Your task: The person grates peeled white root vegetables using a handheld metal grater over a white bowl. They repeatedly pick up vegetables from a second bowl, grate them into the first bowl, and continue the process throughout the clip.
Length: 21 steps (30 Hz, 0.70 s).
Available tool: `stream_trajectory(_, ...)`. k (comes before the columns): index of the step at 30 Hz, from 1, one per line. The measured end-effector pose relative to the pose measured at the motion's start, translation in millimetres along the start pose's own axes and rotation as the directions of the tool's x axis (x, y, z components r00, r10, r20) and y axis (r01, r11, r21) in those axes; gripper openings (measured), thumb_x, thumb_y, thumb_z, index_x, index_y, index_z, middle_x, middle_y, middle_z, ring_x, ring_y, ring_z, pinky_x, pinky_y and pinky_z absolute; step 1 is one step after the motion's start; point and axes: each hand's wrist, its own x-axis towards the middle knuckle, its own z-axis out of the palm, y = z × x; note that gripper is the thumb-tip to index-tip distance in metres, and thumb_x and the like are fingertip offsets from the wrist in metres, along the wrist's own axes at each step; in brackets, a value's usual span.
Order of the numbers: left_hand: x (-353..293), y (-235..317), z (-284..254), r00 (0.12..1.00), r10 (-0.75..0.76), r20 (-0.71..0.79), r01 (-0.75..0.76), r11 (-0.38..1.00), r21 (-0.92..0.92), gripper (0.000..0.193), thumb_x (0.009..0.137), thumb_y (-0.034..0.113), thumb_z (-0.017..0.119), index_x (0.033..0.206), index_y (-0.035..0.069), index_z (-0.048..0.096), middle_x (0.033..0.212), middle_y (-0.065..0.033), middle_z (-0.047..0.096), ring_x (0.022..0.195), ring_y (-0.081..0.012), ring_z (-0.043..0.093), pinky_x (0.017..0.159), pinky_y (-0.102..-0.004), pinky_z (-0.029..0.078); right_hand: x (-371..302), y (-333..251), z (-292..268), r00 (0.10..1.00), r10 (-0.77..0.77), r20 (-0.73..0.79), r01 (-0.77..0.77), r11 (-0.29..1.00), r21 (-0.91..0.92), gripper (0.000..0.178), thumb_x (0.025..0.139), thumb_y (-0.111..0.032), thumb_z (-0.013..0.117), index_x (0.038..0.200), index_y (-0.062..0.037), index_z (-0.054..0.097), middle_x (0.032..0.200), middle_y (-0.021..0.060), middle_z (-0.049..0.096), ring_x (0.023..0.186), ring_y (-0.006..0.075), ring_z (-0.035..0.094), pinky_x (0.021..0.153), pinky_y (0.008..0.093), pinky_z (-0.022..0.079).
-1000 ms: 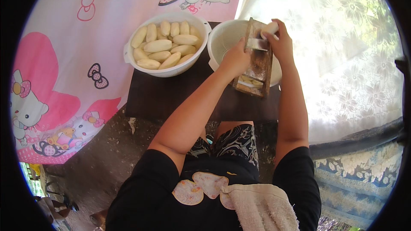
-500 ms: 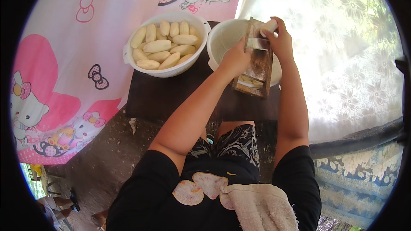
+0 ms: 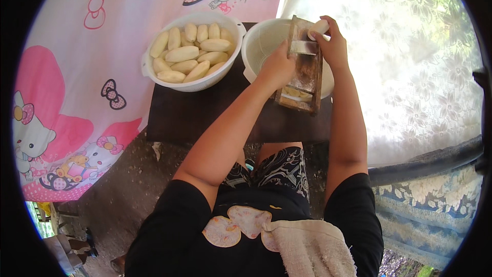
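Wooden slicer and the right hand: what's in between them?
A pale peeled piece, held in the right hand at the upper end of the wooden slicer, as the head view shows.

rough, worn wooden slicer (image 3: 309, 69) with shiny metal strip (image 3: 304, 47) across it; left of it, smooth plastic bowl (image 3: 218, 78).

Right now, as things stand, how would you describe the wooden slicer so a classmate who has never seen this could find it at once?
Start at the dark table; on its right side sits a white basin. Across that basin, held by the left hand, lies the wooden slicer. Unlike the rounded basin, it is a long, narrow brown frame crossed by a shiny metal plate.
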Motion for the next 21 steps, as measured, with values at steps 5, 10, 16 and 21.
stream_trajectory(5,-3,2,-2,0.994,-0.082,0.065,0.085,0.995,-0.047,0.058,0.095,0.025,0.048,0.143,-0.004,0.034,0.134,-0.0295,0.049,0.126,-0.0396,0.047,0.106,-0.0401,0.036,-68,-22,-18,0.993,-0.101,0.061,0.096,0.993,0.075,0.047,0.078,-0.008,0.071,0.123,-0.0092,0.056,0.108,0.0146,0.067,0.104,0.0300,0.064,0.088,0.0370,0.049)
stream_trajectory(10,2,-9,2,0.999,-0.025,0.045,0.028,0.998,-0.057,0.060,0.093,0.024,0.045,0.144,-0.003,0.031,0.128,-0.0323,0.052,0.120,-0.0425,0.050,0.103,-0.0441,0.038,-78,-20,-14,0.985,-0.170,0.040,0.169,0.985,0.029,0.045,0.076,-0.005,0.069,0.119,-0.0073,0.058,0.110,0.0166,0.066,0.105,0.0337,0.062,0.090,0.0384,0.049)
stream_trajectory(16,-1,-3,0,1.000,-0.001,0.015,0.001,1.000,-0.017,0.059,0.094,0.024,0.045,0.144,-0.003,0.032,0.129,-0.0316,0.051,0.120,-0.0424,0.051,0.103,-0.0443,0.038,0,3,1,1.000,-0.023,-0.017,0.021,0.992,-0.127,0.050,0.079,-0.024,0.071,0.125,-0.0158,0.054,0.101,0.0196,0.066,0.096,0.0357,0.064,0.081,0.0413,0.050)
stream_trajectory(21,-5,-1,0,0.999,-0.030,0.035,0.031,0.999,-0.025,0.059,0.093,0.025,0.046,0.144,-0.003,0.032,0.128,-0.0318,0.052,0.120,-0.0428,0.051,0.102,-0.0445,0.039,-84,-26,-22,0.986,-0.161,0.041,0.159,0.986,0.053,0.049,0.074,-0.007,0.074,0.120,-0.0101,0.059,0.113,0.0153,0.065,0.108,0.0347,0.060,0.094,0.0403,0.047)
